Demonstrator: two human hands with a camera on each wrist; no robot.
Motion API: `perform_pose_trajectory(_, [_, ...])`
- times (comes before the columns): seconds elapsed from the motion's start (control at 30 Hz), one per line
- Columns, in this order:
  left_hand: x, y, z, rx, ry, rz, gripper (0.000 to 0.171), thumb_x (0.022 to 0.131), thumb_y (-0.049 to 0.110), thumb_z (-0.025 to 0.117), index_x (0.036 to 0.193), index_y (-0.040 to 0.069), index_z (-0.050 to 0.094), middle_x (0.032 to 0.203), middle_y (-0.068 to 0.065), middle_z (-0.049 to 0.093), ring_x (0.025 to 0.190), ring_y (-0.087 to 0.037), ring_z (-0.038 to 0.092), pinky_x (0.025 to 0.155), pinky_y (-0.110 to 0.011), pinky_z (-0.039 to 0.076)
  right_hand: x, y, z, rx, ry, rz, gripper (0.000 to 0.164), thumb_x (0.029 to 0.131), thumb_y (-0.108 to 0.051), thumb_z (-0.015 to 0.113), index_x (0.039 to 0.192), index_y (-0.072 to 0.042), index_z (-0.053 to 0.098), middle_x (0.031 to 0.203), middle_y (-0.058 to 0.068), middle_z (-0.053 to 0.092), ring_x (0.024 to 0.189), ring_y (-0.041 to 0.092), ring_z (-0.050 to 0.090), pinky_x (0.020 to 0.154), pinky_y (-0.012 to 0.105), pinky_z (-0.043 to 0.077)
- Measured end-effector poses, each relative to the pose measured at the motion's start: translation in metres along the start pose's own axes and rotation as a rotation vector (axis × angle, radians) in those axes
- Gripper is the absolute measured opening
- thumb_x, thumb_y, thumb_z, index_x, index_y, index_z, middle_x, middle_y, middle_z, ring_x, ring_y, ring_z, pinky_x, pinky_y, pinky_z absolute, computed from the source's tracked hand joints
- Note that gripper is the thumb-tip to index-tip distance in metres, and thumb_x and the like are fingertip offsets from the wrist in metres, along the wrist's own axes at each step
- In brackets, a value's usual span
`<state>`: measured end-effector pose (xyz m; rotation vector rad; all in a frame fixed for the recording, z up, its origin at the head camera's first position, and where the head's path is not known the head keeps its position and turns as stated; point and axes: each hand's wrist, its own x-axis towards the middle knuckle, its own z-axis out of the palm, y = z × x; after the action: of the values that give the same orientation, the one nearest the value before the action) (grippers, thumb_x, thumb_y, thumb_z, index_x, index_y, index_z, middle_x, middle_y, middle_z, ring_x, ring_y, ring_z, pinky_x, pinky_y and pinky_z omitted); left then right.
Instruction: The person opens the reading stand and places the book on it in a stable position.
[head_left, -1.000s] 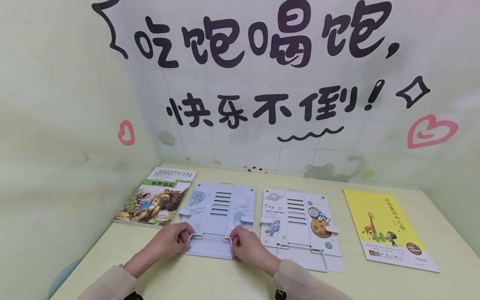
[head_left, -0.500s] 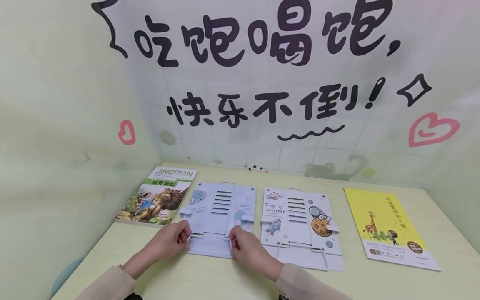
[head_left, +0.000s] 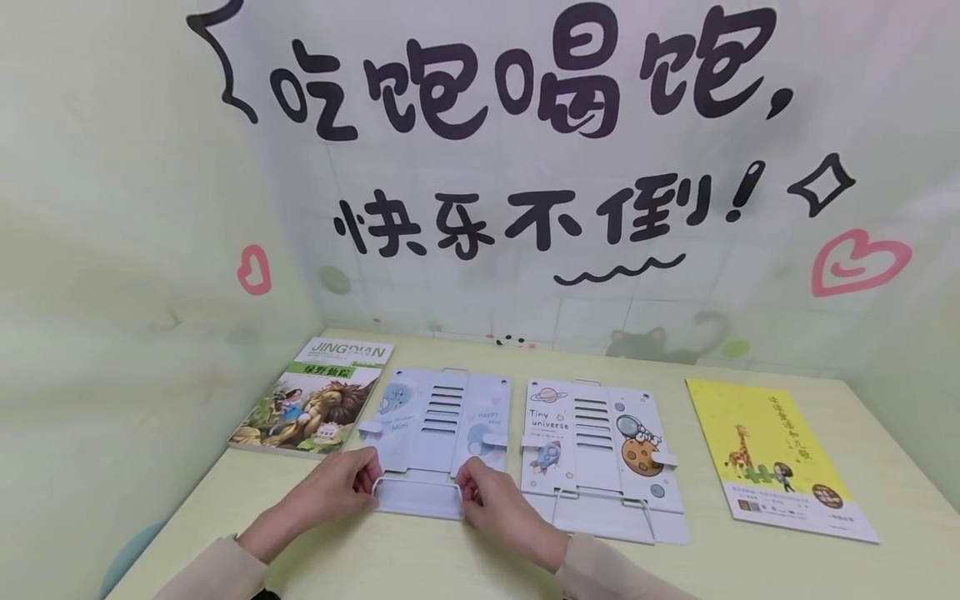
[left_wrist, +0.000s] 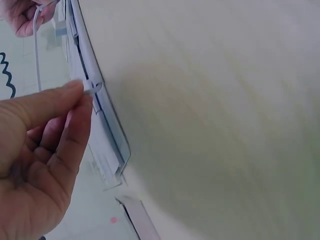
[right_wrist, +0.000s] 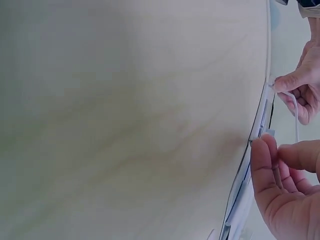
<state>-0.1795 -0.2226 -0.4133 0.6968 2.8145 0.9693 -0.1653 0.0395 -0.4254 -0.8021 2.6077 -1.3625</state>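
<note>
A light blue book stand [head_left: 441, 446] printed with small cartoon animals lies flat, slots up the middle. At its near end, a white wire support [head_left: 417, 481] spans between both hands. My left hand [head_left: 337, 485] pinches the wire's left side between thumb and forefinger, shown close in the left wrist view by the wire [left_wrist: 36, 57]. On the other side, my right hand [head_left: 498, 502] pinches the wire's right end with its fingertips, low by the stand's edge. In the right wrist view, the wire [right_wrist: 296, 117] arches between the two hands.
Just right lies a second book stand [head_left: 600, 450] with space drawings, its wire lying over the front lip. A book with a lion cover [head_left: 318, 400] is at the left, partly behind my left hand. A yellow giraffe book [head_left: 772, 450] lies at the right. Printed cloth walls [head_left: 480, 308] enclose the table.
The wire's long bar has come away from the stand's plate and tilted toward me, both hands keeping their pinch. The books and the second stand stay put.
</note>
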Motion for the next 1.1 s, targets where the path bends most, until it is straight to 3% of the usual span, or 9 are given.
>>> perform_pose_trajectory(0.13, [0.004,-0.003,-0.012,-0.081,-0.109,0.000,0.021,0.075,0.007,0.076,0.081,0.008,0.055,0.072,0.005,0.055,0.064,-0.001,0.049,0.058,-0.020,0.045,0.002,0.000,-0.009,0.122,0.010,0.075,0.017,0.079,0.006,0.062,0.094,0.000,0.059,0.079,0.005,0.061,0.066,0.002,0.051,0.059,0.016,0.047])
perform_pose_trajectory(0.2, [0.007,-0.005,-0.020,-0.161,-0.131,-0.017,0.018,0.079,0.012,0.073,0.085,0.005,0.058,0.075,0.001,0.058,0.067,-0.004,0.052,0.060,-0.021,0.048,0.006,0.002,-0.019,0.179,0.045,0.107,0.017,0.081,0.005,0.062,0.097,0.004,0.060,0.081,0.008,0.063,0.068,0.005,0.055,0.060,0.017,0.050])
perform_pose_trajectory(0.27, [0.013,-0.009,-0.027,-0.230,-0.088,-0.051,0.019,0.083,0.016,0.071,0.088,0.001,0.060,0.077,-0.003,0.060,0.068,-0.008,0.056,0.061,-0.023,0.052,0.012,0.006,-0.031,0.215,0.105,0.139,0.017,0.083,0.004,0.061,0.100,0.006,0.060,0.083,0.010,0.064,0.069,0.009,0.058,0.062,0.019,0.052])
perform_pose_trajectory(0.4, [0.029,-0.018,-0.038,-0.277,0.109,-0.169,0.018,0.087,0.014,0.067,0.092,-0.002,0.062,0.078,-0.007,0.063,0.068,-0.016,0.061,0.060,-0.028,0.054,0.027,0.016,-0.055,0.203,0.222,0.216,0.019,0.086,0.002,0.059,0.105,0.006,0.061,0.085,0.010,0.064,0.072,0.012,0.060,0.065,0.022,0.053])
perform_pose_trajectory(0.5, [0.041,-0.027,-0.040,-0.246,0.206,-0.253,0.015,0.088,0.012,0.065,0.094,-0.001,0.062,0.079,-0.007,0.064,0.068,-0.016,0.062,0.059,-0.027,0.053,0.037,0.025,-0.066,0.137,0.264,0.259,0.018,0.087,0.002,0.059,0.104,0.006,0.063,0.084,0.009,0.064,0.071,0.011,0.059,0.064,0.023,0.052])
perform_pose_trajectory(0.7, [0.059,-0.041,-0.037,-0.241,0.212,-0.397,0.019,0.090,0.012,0.062,0.104,-0.003,0.062,0.088,-0.011,0.065,0.073,-0.013,0.062,0.063,-0.026,0.054,0.049,0.036,-0.071,0.053,0.244,0.315,0.018,0.087,0.002,0.058,0.104,0.005,0.064,0.082,0.008,0.065,0.070,0.011,0.060,0.063,0.024,0.051])
perform_pose_trajectory(0.9, [0.071,-0.045,-0.033,-0.120,0.210,-0.430,0.025,0.089,0.015,0.064,0.105,-0.004,0.063,0.089,-0.012,0.065,0.070,-0.015,0.058,0.059,-0.028,0.049,0.059,0.040,-0.072,-0.015,0.217,0.344,0.018,0.086,0.004,0.060,0.103,0.006,0.065,0.084,0.010,0.066,0.072,0.012,0.061,0.063,0.025,0.052])
perform_pose_trajectory(1.1, [0.081,-0.049,-0.030,-0.072,0.168,-0.466,0.029,0.088,0.015,0.065,0.108,-0.006,0.063,0.096,-0.016,0.065,0.077,-0.018,0.061,0.064,-0.030,0.052,0.067,0.042,-0.071,-0.060,0.174,0.399,0.020,0.084,0.001,0.062,0.103,0.004,0.066,0.086,0.009,0.066,0.071,0.012,0.059,0.065,0.024,0.052])
